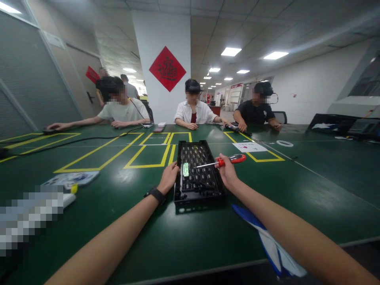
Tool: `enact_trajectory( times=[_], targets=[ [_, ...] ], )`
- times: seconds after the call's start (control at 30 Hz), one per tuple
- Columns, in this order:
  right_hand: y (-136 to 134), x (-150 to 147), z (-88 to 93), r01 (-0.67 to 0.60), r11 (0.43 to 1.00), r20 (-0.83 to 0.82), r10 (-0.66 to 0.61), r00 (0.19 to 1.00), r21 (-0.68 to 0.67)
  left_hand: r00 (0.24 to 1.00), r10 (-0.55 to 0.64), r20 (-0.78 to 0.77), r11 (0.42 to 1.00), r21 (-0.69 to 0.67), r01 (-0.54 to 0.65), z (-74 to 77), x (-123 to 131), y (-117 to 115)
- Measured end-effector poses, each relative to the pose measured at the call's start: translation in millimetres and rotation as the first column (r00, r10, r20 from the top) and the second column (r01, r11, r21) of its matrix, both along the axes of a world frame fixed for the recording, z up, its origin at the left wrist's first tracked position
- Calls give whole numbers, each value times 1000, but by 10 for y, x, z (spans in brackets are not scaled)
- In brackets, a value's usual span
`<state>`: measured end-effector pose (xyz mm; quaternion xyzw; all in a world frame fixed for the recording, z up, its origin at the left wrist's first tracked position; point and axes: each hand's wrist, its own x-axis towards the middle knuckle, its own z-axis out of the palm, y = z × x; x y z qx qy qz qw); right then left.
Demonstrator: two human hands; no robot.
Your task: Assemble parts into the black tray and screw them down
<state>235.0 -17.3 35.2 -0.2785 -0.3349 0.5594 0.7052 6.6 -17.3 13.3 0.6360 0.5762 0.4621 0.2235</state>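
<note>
A shallow black plastic case (199, 198), longer than wide, lies in front of me with rows of dark round shapes inside and a pale green label (185, 169) toward its left side. My left hand (169, 177) is closed on the case's left edge, its fingertips partly hidden. In my right hand (227, 173) is a screwdriver (237, 158) with a red and black handle. Its metal shaft points left over the case, the tip near the label; whether the tip touches anything I cannot tell. The right hand is at the case's right edge.
Yellow tape outlines mark the green table (142, 233). A blue and white item (279, 253) lies under my right forearm. White sheet (250, 147) and tape roll (284, 143) are beyond at right; a patterned packet (73, 179) is at left. Several people sit opposite.
</note>
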Motion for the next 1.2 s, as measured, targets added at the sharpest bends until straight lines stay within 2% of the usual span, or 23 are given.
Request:
enact_trajectory(
  times=[0.17,0.3,0.57,0.83,1.2],
  targets=[
    [-17,-21,58,-10,1000,18,10,1000,14,986,11,168,998,56,-21,35,34,-2],
    [-70,-25,113,4,998,87,-9,996,57,972,24,234,995,92,-47,7,39,16],
    [-144,-47,152,-36,993,144,20,989,112,947,62,314,985,133,-109,-6,23,4],
    [-203,-53,166,-100,972,214,53,975,215,919,8,393,977,191,-90,74,45,-86],
    [-268,-67,207,-61,976,283,0,959,207,908,-43,418,971,232,-61,68,55,-121]
  ],
)
